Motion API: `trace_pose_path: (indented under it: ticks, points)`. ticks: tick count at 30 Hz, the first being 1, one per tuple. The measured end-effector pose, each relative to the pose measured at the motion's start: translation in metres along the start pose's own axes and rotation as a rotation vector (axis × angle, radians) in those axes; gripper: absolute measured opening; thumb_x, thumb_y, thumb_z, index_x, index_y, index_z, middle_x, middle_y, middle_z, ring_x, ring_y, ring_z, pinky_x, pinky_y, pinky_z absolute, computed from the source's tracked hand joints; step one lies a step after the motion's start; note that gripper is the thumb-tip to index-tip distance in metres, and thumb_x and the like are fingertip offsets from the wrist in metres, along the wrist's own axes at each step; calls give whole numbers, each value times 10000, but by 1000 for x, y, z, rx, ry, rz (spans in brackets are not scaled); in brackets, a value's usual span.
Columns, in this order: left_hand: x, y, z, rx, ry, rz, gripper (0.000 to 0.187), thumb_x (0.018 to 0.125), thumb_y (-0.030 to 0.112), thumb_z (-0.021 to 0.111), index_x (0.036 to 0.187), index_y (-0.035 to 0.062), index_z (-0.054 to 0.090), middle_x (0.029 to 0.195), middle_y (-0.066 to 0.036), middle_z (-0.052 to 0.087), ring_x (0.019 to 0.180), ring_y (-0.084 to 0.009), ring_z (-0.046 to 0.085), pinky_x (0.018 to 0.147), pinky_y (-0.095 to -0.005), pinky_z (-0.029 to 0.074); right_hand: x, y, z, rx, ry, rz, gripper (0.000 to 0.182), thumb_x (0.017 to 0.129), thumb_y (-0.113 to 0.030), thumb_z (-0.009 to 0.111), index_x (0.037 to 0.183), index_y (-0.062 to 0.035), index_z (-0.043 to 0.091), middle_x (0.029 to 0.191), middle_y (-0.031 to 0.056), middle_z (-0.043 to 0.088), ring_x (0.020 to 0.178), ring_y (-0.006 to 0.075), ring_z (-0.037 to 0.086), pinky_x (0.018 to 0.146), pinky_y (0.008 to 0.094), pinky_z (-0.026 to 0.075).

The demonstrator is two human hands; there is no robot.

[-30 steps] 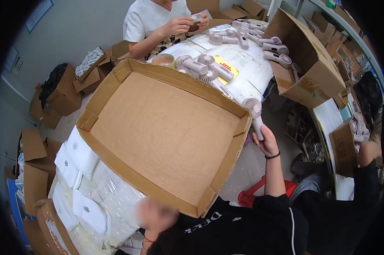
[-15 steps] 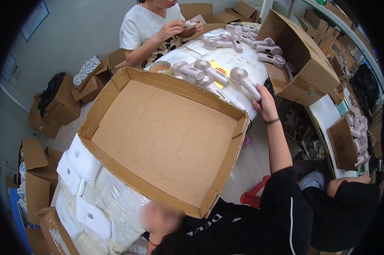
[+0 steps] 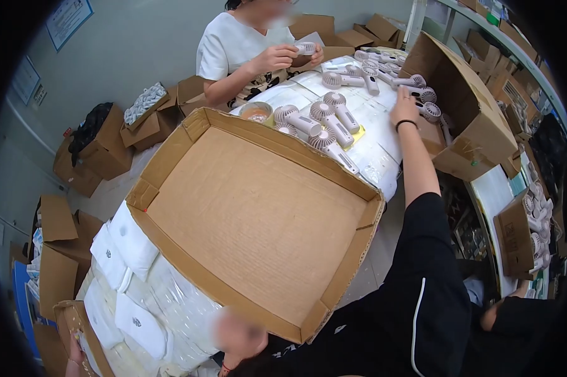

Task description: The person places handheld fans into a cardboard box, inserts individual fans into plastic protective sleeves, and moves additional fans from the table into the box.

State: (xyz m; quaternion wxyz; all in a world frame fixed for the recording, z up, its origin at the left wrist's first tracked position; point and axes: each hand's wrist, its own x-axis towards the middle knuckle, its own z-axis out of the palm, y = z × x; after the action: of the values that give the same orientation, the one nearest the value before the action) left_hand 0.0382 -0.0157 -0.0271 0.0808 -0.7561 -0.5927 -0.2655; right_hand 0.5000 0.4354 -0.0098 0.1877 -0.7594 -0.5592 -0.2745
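My right hand [image 3: 405,109] reaches to the far right of the table, its fingers closed at the handle end of a handheld fan [image 3: 425,94] by the tipped cardboard box [image 3: 465,100]. Another handheld fan [image 3: 430,111] lies beside it. My left hand [image 3: 241,336], blurred, is at the near edge of a large shallow cardboard tray [image 3: 264,207]; its fingers cannot be made out. Beyond the tray's far edge several fans lie together, among them one handheld fan [image 3: 331,124] over a yellow sheet [image 3: 359,134].
Across the table a person in white [image 3: 233,50] holds a small fan part [image 3: 305,48]. White pouches [image 3: 139,322] lie on the plastic-covered table at left. A bowl [image 3: 256,112] stands behind the tray. Another person's hand [image 3: 76,352] shows at lower left. A box of fans [image 3: 516,232] stands right.
My right hand has moved from near the tray's right corner up to the fans by the box. The fan it held now lies with the group behind the tray. The view has shifted slightly.
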Motion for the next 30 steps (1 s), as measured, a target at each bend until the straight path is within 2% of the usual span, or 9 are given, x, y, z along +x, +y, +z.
trace_pose_path:
  ticks: [2, 8, 11, 16, 20, 22, 26, 29, 30]
  points:
    - [0, 0, 1, 11, -2, 3, 303, 586, 275, 683, 807, 82, 609, 824, -79, 552, 781, -276, 525, 634, -370, 415, 6, 32, 22, -267, -12, -44, 409, 860, -125, 425, 1267, -125, 464, 1359, 35, 397, 1218, 242, 376, 998, 401, 330]
    - [1, 1, -1, 15, -4, -3, 294, 593, 284, 687, 798, 87, 613, 810, -73, 550, 774, -271, 527, 629, -364, 416, 0, 33, -2, -285, -274, -113, 362, 906, -162, 383, 1251, -169, 493, 1332, 24, 426, 1272, 233, 333, 990, 412, 348]
    - [3, 2, -2, 19, -2, 2, 294, 595, 289, 690, 796, 90, 611, 806, -71, 550, 770, -268, 528, 625, -360, 414, -1, 32, 2, -336, -331, -32, 272, 894, -151, 412, 1110, -130, 577, 1224, 79, 494, 1091, 300, 535, 795, 434, 502]
    - [-3, 1, 0, -34, -15, -10, 372, 542, 248, 660, 851, 51, 598, 866, -116, 560, 755, -313, 519, 645, -404, 421, -26, 31, -31, -118, -126, -46, 147, 858, -85, 455, 952, -100, 567, 1091, 138, 521, 869, 337, 621, 714, 445, 516]
    - [0, 1, 0, -30, -1, 4, 367, 552, 252, 659, 856, 54, 600, 856, -111, 557, 750, -310, 518, 641, -401, 420, -83, 34, -118, 494, 306, -307, 125, 797, 10, 548, 839, -59, 452, 1012, 127, 515, 670, 243, 572, 606, 356, 487]
    - [0, -1, 0, -32, -2, 4, 367, 558, 255, 659, 861, 55, 600, 853, -111, 556, 746, -309, 517, 638, -401, 419, -138, 32, -168, 1283, -144, 108, 105, 853, -22, 531, 848, -63, 435, 1019, 118, 505, 733, 191, 540, 626, 264, 474]
    - [-1, -1, 3, -38, 2, 1, 356, 583, 285, 650, 846, 53, 593, 844, -118, 553, 727, -320, 511, 624, -404, 415, -238, 29, -188, 2467, 124, 402, 103, 902, -85, 529, 888, -64, 430, 1024, 111, 509, 777, 167, 518, 613, 214, 461]
    - [-4, -4, 4, -45, 10, 7, 359, 590, 298, 643, 843, 50, 587, 838, -123, 550, 713, -328, 506, 616, -403, 412, -280, 31, -149, 2675, -221, 685, 115, 916, -139, 528, 894, -75, 436, 971, 84, 514, 727, 150, 516, 609, 225, 478]
    - [-6, -6, 4, -65, 17, 5, 361, 591, 301, 639, 845, 49, 584, 836, -126, 550, 704, -332, 504, 611, -402, 409, -287, 25, -142, 2412, -358, 788, 107, 920, -153, 523, 892, -80, 450, 938, 54, 515, 712, 127, 502, 588, 218, 468]
